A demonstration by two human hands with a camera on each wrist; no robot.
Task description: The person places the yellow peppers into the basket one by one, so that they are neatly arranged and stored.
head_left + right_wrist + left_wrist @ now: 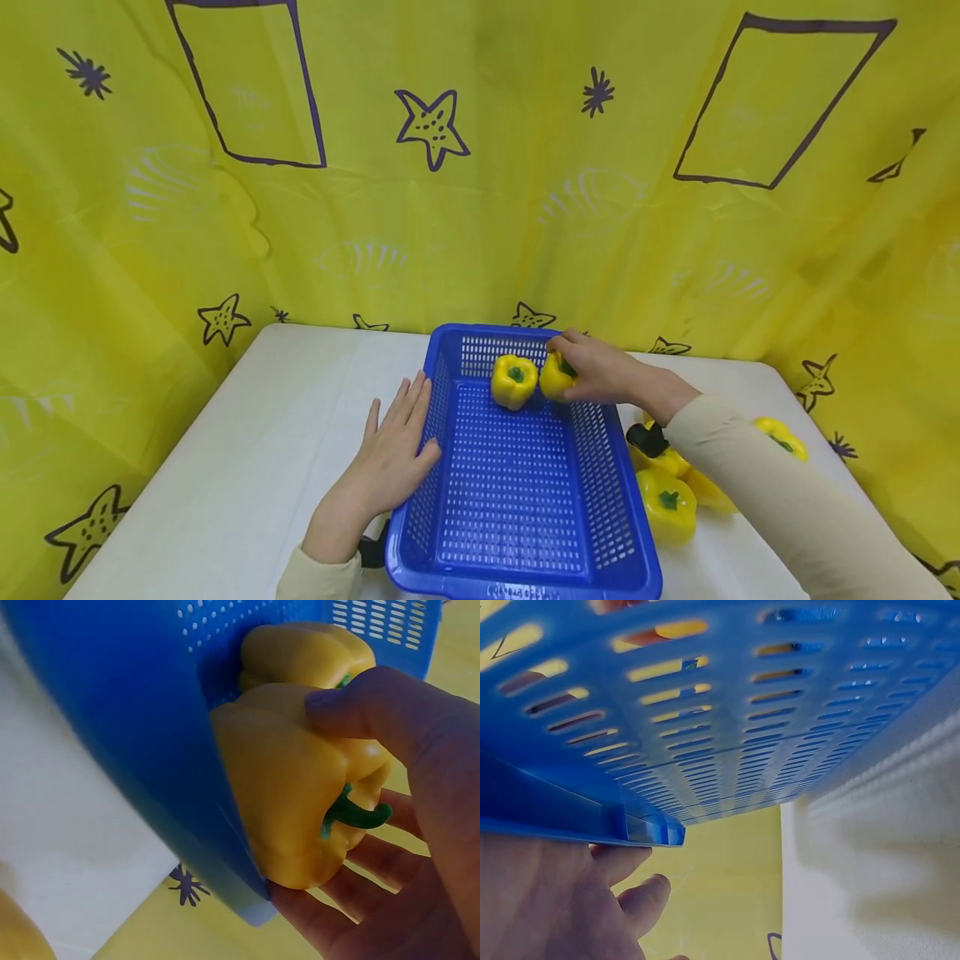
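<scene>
A blue perforated plastic basket (517, 575) stands on the white table. My right hand (600, 367) grips a yellow bell pepper (289, 791) with a green stem, thumb on one side and fingers round the other, inside the basket's far right corner. Beside it in the basket sits another yellow bell pepper (513, 383), stem up. My left hand (392, 446) rests on the basket's left rim with its fingers straight. From the left wrist view, that hand (562, 900) lies along the rim beside the slotted wall (727, 742).
Several yellow bell peppers (667, 504) lie on the table right of the basket, partly hidden by my right sleeve (787, 492). A yellow curtain (495, 225) with drawn stars hangs behind the white table (247, 433). Black straps circle both wrists.
</scene>
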